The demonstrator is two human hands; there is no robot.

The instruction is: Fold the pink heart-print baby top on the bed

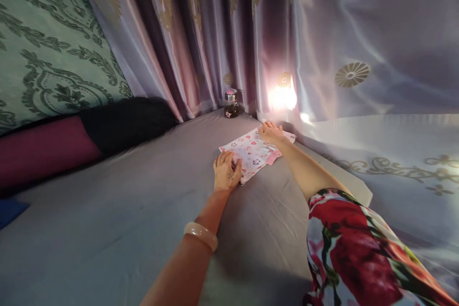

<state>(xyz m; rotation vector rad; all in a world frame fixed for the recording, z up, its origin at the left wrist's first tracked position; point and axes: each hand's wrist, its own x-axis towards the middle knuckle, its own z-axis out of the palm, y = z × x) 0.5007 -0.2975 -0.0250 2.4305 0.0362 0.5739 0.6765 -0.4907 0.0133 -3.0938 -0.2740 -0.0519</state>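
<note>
A small white garment (pixel 250 149) with pink and purple prints and a pink band lies spread flat on the grey sheet; it looks like baby clothing. My left hand (pixel 226 172), with a pale bangle (pixel 201 235) on the wrist, rests at its near left edge, fingers stretched forward and thumb apart. On the far right part of the cloth lies my right hand (pixel 271 133), palm down with its fingers outstretched. Neither hand grips the fabric visibly. The cloth under both palms is hidden.
A dark glass jar (pixel 231 109) with a metal lid stands beyond the garment by the curtain (pixel 215 33). A bright lamp (pixel 283 98) glows at the corner. Along the left wall lies a black and maroon bolster (pixel 50 146). Blue cloth (pixel 10 211) shows at the left edge.
</note>
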